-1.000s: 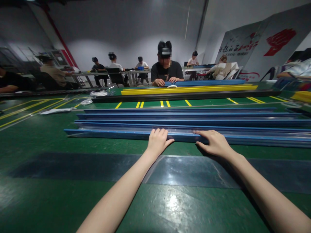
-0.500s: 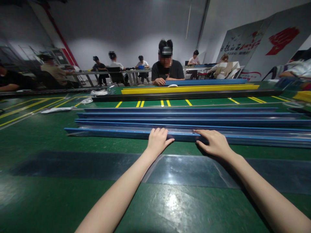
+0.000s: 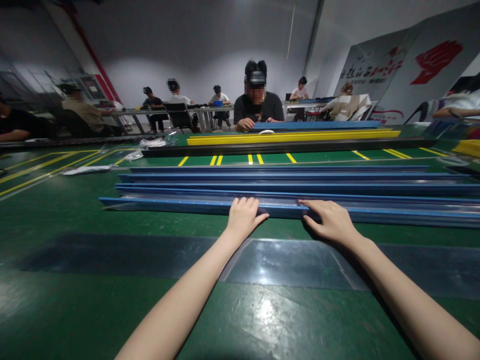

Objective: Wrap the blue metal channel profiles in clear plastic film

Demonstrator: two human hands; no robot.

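Observation:
The nearest blue channel strip (image 3: 168,206) lies lengthwise across the green table in front of me, its long walls standing up. My left hand (image 3: 243,214) grips its near wall, fingers hooked over the top edge and thumb out to the right. Farther right, my right hand (image 3: 330,219) holds the same wall, with the fingertips inside the channel and the thumb on the outer side. Between my forearms a clear plastic sheet (image 3: 285,265) lies flat on the table. More blue strips (image 3: 210,178) rest parallel just behind the held one.
Beyond the blue strips lie a black strip (image 3: 300,146) and a yellow strip (image 3: 292,137). A person (image 3: 258,102) sits across the table, hands near other blue strips (image 3: 318,125). Plastic wrapping (image 3: 157,143) lies at the back left. Several people work at tables behind.
My hands and the held blue strip stay in place. Across the table, the person's hands have shifted slightly.

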